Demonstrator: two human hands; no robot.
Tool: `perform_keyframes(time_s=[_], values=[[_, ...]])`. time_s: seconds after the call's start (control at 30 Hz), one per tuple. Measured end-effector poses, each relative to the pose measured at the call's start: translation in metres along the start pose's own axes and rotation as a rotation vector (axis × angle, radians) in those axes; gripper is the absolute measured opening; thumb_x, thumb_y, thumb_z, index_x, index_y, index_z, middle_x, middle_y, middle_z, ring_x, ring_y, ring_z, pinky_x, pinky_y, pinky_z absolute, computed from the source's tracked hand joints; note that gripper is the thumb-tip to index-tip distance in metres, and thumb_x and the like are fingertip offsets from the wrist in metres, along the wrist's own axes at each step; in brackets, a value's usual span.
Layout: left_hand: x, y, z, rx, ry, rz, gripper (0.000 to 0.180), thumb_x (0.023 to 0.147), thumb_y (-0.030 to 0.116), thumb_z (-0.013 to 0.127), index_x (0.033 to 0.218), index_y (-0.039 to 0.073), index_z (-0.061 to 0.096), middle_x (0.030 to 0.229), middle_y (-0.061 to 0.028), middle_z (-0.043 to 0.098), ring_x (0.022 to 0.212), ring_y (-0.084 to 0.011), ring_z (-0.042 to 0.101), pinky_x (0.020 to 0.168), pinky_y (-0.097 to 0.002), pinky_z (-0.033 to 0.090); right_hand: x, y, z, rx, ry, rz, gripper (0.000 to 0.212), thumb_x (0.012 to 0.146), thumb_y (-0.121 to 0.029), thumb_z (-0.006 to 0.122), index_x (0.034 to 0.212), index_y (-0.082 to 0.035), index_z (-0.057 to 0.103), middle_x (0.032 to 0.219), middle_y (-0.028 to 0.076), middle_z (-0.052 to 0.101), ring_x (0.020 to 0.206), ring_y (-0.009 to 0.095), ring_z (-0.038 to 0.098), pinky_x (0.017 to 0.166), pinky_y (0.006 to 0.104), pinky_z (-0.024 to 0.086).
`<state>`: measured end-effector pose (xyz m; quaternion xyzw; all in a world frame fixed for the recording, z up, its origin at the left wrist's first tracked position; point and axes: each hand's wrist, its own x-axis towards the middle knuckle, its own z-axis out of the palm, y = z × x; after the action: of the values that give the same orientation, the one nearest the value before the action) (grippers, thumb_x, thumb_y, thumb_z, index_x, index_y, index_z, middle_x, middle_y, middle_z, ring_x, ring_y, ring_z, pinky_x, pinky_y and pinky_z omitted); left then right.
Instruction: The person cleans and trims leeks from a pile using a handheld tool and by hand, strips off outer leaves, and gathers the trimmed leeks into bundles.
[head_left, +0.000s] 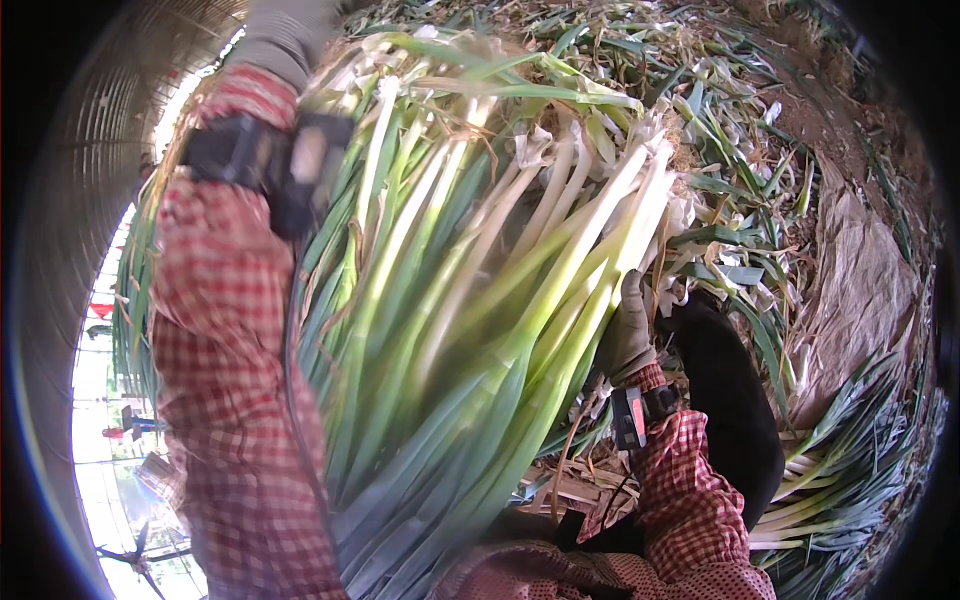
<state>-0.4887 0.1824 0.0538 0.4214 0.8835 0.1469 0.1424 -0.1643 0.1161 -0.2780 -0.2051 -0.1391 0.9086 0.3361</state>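
A bundle of long green onions point(600, 290), with pale stalks and green leaves, slants across the middle, its root ends toward the upper right. Against the bundle's right side is my gloved right hand point(627, 335). Its thumb points up along the stalks and the other fingers go behind them, closed around the bundle. My gloved left hand point(285, 40) is stretched out to the far left, beside the heap of green onions point(375, 220). Motion blur and the top edge of the picture hide its fingers. Both forearms wear red checked sleeves, with black devices at the wrists.
Loose leaves and peeled skins point(740, 190) cover the ground at the far right. A crumpled brown sheet point(855, 290) lies there, with more green onions point(830, 480) at the lower right. A curved ribbed wall point(80, 200) rises at the left. A dark cable runs along my left arm.
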Motion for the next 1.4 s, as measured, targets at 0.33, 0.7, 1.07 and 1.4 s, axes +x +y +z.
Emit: perform_keyframes(time_s=[0.33,0.7,1.07,1.4], values=[[-0.124,-0.057,0.213,0.439,-0.372,-0.155,0.059,0.077,0.038,0.074,0.118,-0.001,0.056,0.115,-0.0252,0.064,0.107,-0.0381,0.063,0.095,-0.0420,0.048,0.005,0.006,-0.007,0.117,-0.032,0.099,0.057,0.094,-0.049,0.058,0.135,-0.009,0.048,0.125,0.009,0.059,0.113,0.026,0.057,0.099,0.0412,0.047],[-0.094,-0.071,0.262,-0.033,-0.361,-0.067,0.069,0.086,0.049,0.066,0.132,0.001,0.050,0.120,-0.0252,0.062,0.112,-0.0375,0.060,0.100,-0.0398,0.047,0.007,0.000,0.026,-0.105,0.032,0.111,0.059,0.095,-0.047,0.057,0.138,-0.009,0.045,0.128,0.008,0.057,0.114,0.022,0.056,0.099,0.0369,0.046],[-0.164,-0.100,0.249,-0.201,-0.348,0.010,0.052,0.091,0.029,0.057,0.136,0.005,0.047,0.128,-0.0230,0.058,0.120,-0.0316,0.056,0.102,-0.0362,0.042,-0.034,0.034,0.056,-0.029,-0.076,0.073,0.055,0.098,-0.048,0.052,0.132,-0.004,0.051,0.121,0.011,0.060,0.109,0.024,0.058,0.098,0.0383,0.045],[-0.134,-0.191,0.147,0.376,0.309,-0.207,0.018,0.090,0.026,0.058,0.095,0.010,0.064,0.094,-0.0181,0.069,0.090,-0.0356,0.068,0.076,-0.0454,0.054,-0.013,0.068,0.022,0.042,0.040,0.163,0.057,0.095,-0.049,0.056,0.133,-0.007,0.051,0.123,0.011,0.062,0.110,0.027,0.060,0.099,0.0407,0.047]])
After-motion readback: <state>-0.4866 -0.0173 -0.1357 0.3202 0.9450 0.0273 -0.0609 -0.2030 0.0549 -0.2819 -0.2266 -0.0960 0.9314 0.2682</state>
